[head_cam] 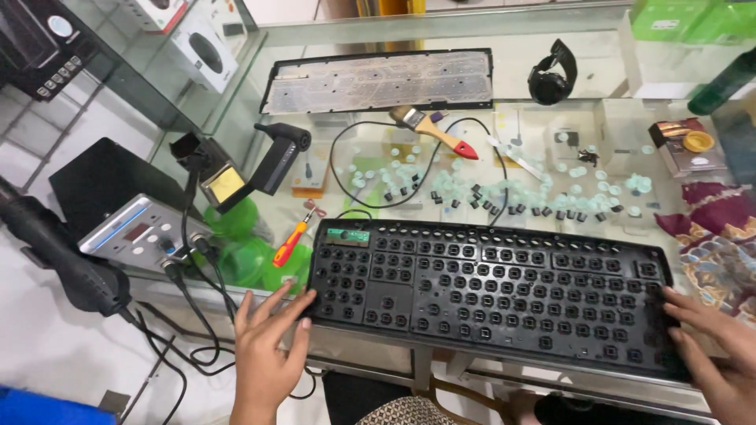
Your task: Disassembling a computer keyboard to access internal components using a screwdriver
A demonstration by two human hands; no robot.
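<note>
At the table's left edge stands a soldering station point(134, 230), with an orange screwdriver point(290, 244) just beside the keyboard frame point(488, 287). The frame, stripped of its keys, lies along the near edge. The left hand point(268, 346) rests spread-fingered on its left corner, grasping nothing; the right hand point(713, 354) lies flat on its right end. Both seem to be squaring it up; lifting it would call for an even grip at both ends.

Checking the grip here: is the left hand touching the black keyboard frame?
Touching. The head view shows the left hand with its fingertips laid against the near-left corner of the black keyboard frame, no gap between them.
</note>
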